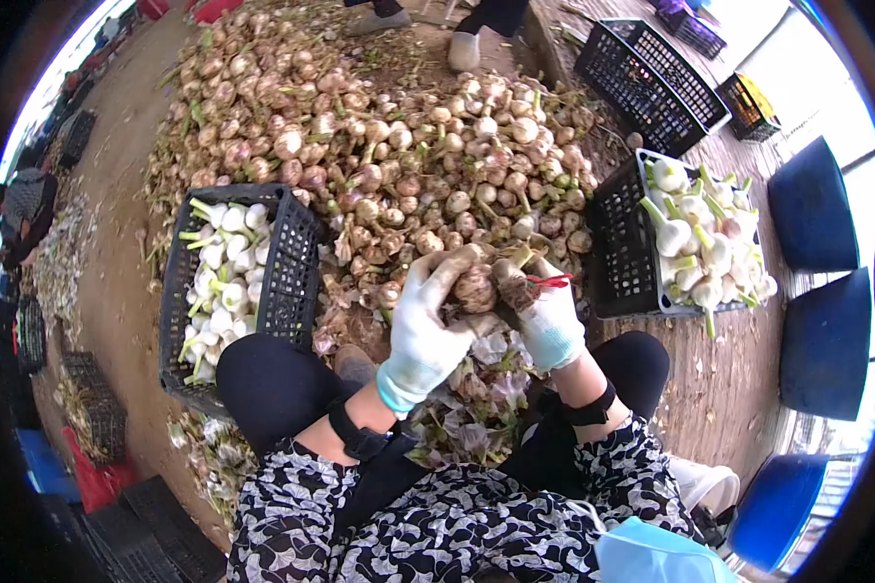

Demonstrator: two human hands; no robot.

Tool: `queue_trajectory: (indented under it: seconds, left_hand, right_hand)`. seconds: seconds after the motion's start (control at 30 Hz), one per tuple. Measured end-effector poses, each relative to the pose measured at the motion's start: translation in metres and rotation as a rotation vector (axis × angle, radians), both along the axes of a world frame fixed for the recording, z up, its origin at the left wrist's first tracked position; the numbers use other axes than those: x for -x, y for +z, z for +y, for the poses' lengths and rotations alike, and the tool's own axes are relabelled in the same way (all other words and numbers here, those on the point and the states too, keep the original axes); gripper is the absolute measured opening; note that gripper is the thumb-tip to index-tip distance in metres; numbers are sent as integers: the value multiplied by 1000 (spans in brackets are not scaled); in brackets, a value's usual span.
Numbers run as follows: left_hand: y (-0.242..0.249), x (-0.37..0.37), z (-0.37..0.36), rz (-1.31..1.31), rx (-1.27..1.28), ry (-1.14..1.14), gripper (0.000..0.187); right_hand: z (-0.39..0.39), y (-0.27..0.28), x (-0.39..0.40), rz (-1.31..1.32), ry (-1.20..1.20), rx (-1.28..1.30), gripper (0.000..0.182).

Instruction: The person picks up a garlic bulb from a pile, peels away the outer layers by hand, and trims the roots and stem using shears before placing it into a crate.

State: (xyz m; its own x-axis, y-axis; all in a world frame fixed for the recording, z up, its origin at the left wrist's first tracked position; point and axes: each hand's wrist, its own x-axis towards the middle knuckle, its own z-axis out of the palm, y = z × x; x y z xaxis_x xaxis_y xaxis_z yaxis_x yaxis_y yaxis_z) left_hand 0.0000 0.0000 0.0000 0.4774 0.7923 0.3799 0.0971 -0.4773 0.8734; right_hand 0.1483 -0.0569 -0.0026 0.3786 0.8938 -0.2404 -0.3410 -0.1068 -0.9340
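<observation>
My left hand (426,330), in a white glove with a teal cuff, is wrapped round a brownish, unpeeled garlic bulb (474,290). Close beside it, my right hand (548,321), gloved too, has its fingers closed at the bulb's right side. A red strip (551,281) shows at those fingers, with a dirty, rooty clump and a greenish stem by it; whether these belong to a tool or a second bulb I cannot tell. Below the hands lie loose purple-white skins (472,403). Beyond them spreads a large heap of unpeeled garlic (360,146).
A black crate (172,321) of white garlic stands left of my knees, another crate (617,248) to the right. Further off are a tilted crate (642,83), blue tubs (826,345) and a person's shoes (465,51). Another person (29,209) is at far left.
</observation>
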Motion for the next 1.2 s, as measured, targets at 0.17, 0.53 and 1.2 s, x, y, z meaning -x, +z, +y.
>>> queue_trajectory:
  seconds: [0.17,0.53,1.2]
  left_hand:
    - [-2,-10,-2,-25,-11,-29,66]
    - [-7,-5,-1,-513,998,-237,51]
    - [6,6,8,-526,1167,-439,66]
  right_hand:
    - [-12,2,-22,-110,127,-21,23]
    - [-12,-15,-14,-501,35,-156,39]
    - [-28,-16,-18,656,217,-292,37]
